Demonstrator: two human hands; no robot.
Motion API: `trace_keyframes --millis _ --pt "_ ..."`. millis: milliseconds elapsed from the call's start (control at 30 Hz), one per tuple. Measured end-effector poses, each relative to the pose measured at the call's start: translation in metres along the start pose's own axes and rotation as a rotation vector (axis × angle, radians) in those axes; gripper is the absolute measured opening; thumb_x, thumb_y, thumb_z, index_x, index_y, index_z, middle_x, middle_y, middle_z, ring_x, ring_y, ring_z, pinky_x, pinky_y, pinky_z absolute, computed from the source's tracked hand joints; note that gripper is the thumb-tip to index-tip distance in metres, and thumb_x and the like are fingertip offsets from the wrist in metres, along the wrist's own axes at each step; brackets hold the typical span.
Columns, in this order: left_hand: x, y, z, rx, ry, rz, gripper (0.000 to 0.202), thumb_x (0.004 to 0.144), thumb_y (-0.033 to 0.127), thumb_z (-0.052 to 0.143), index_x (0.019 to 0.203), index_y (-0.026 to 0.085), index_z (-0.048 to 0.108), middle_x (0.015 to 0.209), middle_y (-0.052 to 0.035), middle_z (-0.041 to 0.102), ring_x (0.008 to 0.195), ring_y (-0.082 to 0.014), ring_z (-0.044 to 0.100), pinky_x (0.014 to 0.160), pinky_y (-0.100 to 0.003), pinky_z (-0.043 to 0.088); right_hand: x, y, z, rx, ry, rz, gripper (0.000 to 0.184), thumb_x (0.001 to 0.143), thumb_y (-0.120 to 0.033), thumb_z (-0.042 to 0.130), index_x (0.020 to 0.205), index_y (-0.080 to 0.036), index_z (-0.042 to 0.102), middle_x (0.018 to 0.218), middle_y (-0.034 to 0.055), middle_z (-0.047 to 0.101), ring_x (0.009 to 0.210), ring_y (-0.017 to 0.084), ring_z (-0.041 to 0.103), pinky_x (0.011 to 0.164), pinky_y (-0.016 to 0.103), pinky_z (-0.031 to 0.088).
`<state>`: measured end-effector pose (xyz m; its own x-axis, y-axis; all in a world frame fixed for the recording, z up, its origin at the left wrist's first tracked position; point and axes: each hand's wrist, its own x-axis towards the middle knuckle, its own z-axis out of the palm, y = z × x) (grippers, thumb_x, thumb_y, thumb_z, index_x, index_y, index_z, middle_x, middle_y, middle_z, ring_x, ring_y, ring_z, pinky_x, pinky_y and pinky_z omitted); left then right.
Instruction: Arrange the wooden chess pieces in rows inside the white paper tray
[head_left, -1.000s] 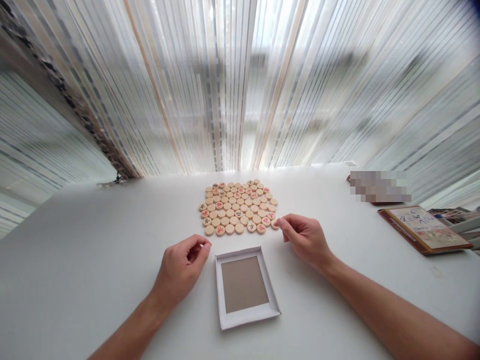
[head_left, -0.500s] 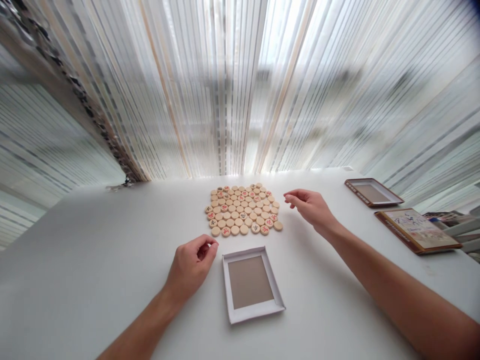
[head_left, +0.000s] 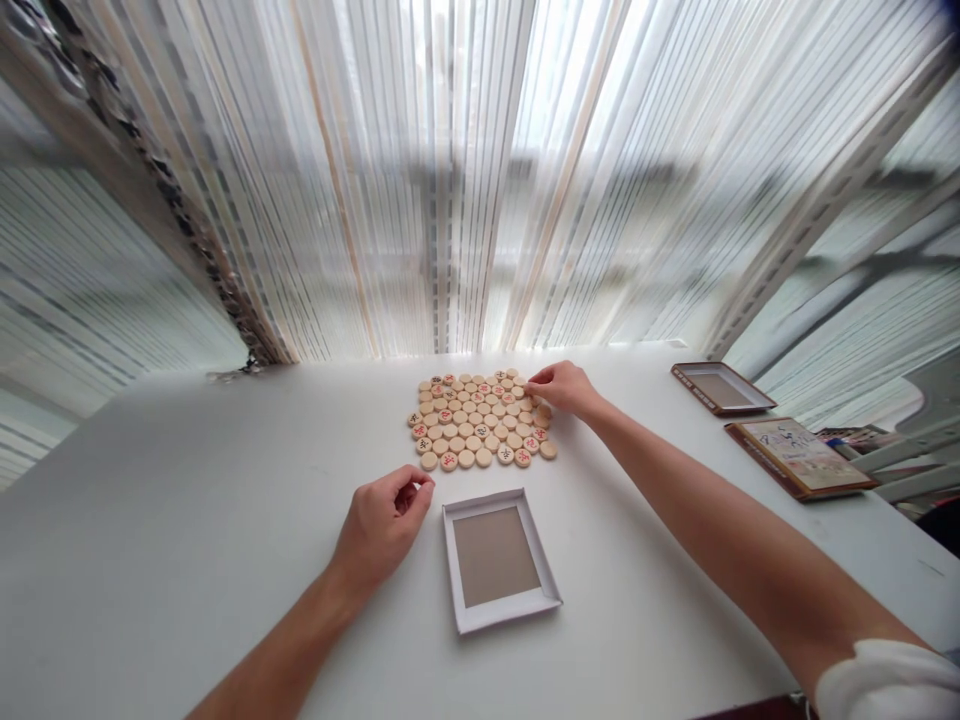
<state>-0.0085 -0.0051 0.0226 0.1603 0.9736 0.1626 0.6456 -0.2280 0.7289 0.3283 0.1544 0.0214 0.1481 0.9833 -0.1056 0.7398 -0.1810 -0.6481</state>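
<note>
A dense cluster of round wooden Chinese chess pieces (head_left: 480,425), marked with red and black characters, lies flat on the white table (head_left: 187,500). My right hand (head_left: 562,390) rests its fingertips on the far right edge of the cluster, and the fingers hide any piece beneath them. My left hand (head_left: 382,530) hovers curled closed, with nothing showing in it, beside the near left corner of a white paper tray (head_left: 510,612) with a brown cardboard bottom. The tray holds nothing.
A shallow brown-rimmed tray (head_left: 721,388) and an illustrated box lid (head_left: 799,458) lie at the table's right side. Shelving (head_left: 892,460) stands beyond the table's right edge. A white sleeve (head_left: 889,680) covers my upper right arm. Striped curtains (head_left: 450,180) hang behind.
My right hand has moved forward and left, from beside the cluster onto its far right edge. My left hand has stayed nearly still. The view has tilted slightly, shifting the right-side objects leftward.
</note>
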Motion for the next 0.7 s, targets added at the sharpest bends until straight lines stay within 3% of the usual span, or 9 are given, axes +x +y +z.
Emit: trace_keyframes --millis 233,367,467,533,600,700 --pt "0.0 -0.002 0.001 -0.011 -0.007 0.005 0.027 0.097 0.038 0.06 0.085 0.02 0.074 0.063 0.0026 0.063 0.059 -0.0153 0.055 0.06 -0.026 0.041 0.003 -0.006 0.0 0.117 0.005 0.045 0.036 0.105 -0.037 0.07 0.136 -0.019 0.066 0.138 0.0118 0.067 0.116 0.027 0.071 0.097 0.048 0.062" --pt "-0.001 -0.002 0.001 -0.027 -0.009 0.007 0.026 0.097 0.038 0.06 0.085 0.02 0.074 0.063 0.003 0.062 0.059 -0.0152 0.055 0.061 -0.026 0.041 -0.01 -0.005 -0.008 0.289 0.053 0.059 0.038 0.105 -0.037 0.07 0.137 -0.018 0.065 0.138 0.0118 0.067 0.116 0.027 0.07 0.097 0.049 0.062" --pt "-0.002 0.0 0.001 -0.052 -0.005 0.003 0.025 0.097 0.037 0.061 0.084 0.02 0.074 0.062 0.003 0.062 0.058 -0.0151 0.054 0.06 -0.027 0.04 -0.036 -0.004 -0.01 0.481 0.048 0.041 0.036 0.104 -0.036 0.071 0.135 -0.017 0.066 0.134 0.0112 0.069 0.112 0.026 0.072 0.094 0.047 0.063" --pt "-0.003 0.001 0.0 -0.075 0.005 -0.001 0.024 0.095 0.037 0.062 0.083 0.02 0.074 0.062 0.0028 0.063 0.058 -0.0151 0.054 0.06 -0.027 0.04 -0.062 -0.006 -0.005 0.63 0.004 0.012 0.029 0.103 -0.036 0.073 0.122 -0.015 0.07 0.118 0.0086 0.074 0.1 0.022 0.074 0.087 0.041 0.065" --pt "-0.003 0.004 0.0 -0.106 0.018 -0.006 0.023 0.094 0.036 0.063 0.082 0.02 0.074 0.064 0.0021 0.065 0.06 -0.0153 0.055 0.061 -0.027 0.042 -0.09 -0.01 0.001 0.785 -0.062 -0.016 0.034 0.087 -0.037 0.09 0.105 -0.012 0.075 0.098 0.0071 0.078 0.086 0.019 0.076 0.087 0.036 0.064" --pt "-0.001 0.013 0.0 -0.17 0.042 -0.017 0.023 0.094 0.036 0.064 0.084 0.019 0.075 0.069 0.0001 0.069 0.063 -0.0157 0.056 0.063 -0.027 0.044 -0.128 -0.023 0.01 0.977 -0.192 -0.037 0.049 0.065 -0.041 0.103 0.098 -0.015 0.078 0.094 0.0081 0.08 0.088 0.023 0.08 0.091 0.04 0.064"
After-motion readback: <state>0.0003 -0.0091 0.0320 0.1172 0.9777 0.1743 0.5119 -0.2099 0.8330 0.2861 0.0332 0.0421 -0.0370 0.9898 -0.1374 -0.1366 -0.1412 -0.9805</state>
